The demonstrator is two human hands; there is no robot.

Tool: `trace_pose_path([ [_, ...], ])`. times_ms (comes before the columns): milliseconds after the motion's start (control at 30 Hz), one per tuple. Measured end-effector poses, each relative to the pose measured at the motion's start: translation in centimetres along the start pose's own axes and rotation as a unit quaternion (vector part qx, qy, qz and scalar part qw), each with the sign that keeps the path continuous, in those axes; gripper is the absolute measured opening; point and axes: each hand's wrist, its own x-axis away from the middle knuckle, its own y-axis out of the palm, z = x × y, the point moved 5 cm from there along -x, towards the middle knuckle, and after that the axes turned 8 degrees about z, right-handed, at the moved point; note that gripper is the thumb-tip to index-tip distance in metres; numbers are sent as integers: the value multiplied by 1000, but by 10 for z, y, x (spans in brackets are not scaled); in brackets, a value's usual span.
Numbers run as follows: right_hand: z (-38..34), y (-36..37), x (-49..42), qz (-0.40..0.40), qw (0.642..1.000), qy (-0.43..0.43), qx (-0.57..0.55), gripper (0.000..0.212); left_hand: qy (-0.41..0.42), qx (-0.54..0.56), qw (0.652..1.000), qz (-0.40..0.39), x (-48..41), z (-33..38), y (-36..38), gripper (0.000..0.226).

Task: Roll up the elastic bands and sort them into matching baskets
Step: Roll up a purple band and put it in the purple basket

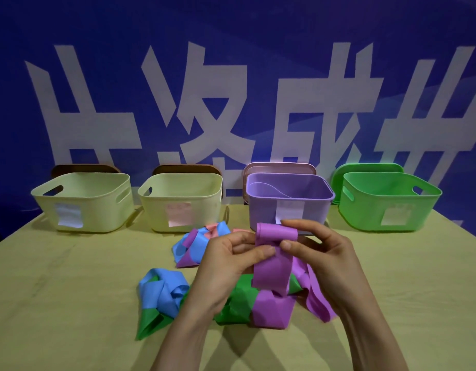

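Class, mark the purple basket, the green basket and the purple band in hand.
purple basket (261, 212): head view, front wall.
green basket (362, 215): head view, front wall.
purple band (271, 271): head view, hanging strip.

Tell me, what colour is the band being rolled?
Purple band, shown best in the head view.

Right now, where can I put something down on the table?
Bare table left of the blue band, before the left cream basket; also before the green basket, right of the right hand. Crowded: the middle, around the purple band.

Four baskets (103, 210) stand in a row behind the bands (164, 290) on the table (70, 290).
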Motion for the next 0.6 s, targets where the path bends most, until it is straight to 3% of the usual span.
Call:
trace_pose_path([
  [267, -2, -1, -3, -6, 986, -139, 90, 44, 0, 29, 1000, 8, -1, 0, 1, 20],
  [367, 2, 4, -1, -55, 990, -106, 80, 37, 2, 50, 999, 13, -2, -1, 0, 20],
  [467, 8, 5, 0, -72, 996, -33, 52, 47, 16, 56, 998, 6, -1, -1, -1, 22],
  [600, 12, 8, -2, -53, 987, -39, 144, 31, 45, 29, 998, 9, -3, -2, -6, 24],
])
